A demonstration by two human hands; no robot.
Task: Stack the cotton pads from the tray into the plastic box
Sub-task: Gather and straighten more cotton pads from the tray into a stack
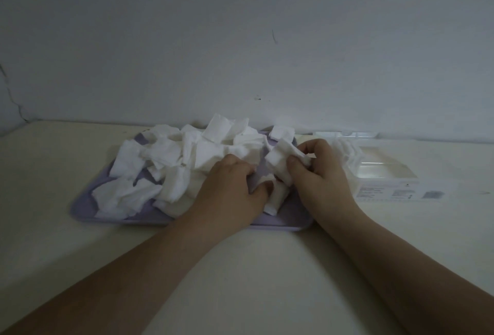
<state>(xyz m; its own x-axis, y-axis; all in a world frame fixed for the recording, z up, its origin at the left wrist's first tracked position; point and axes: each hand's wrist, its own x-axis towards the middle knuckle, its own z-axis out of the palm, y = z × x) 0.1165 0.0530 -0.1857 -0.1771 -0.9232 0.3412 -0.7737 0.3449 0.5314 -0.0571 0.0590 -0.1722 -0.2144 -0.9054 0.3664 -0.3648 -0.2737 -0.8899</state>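
Mostly white square cotton pads (pixel 171 163) heaped, rumpled.

Plain room: cracked white wall (pixel 240 40) behind a cream table (pixel 53 241).

A shallow lilac tray (pixel 85 205) sits at the centre of the frame, heaped with loose white square cotton pads (pixel 171 158) that overlap at all angles, thickest across its left and middle. A few pads (pixel 280 156) are raised above the tray's right end. Just right of the tray lies a clear plastic box (pixel 385 174), open, with some white pads (pixel 344 150) at its left end.
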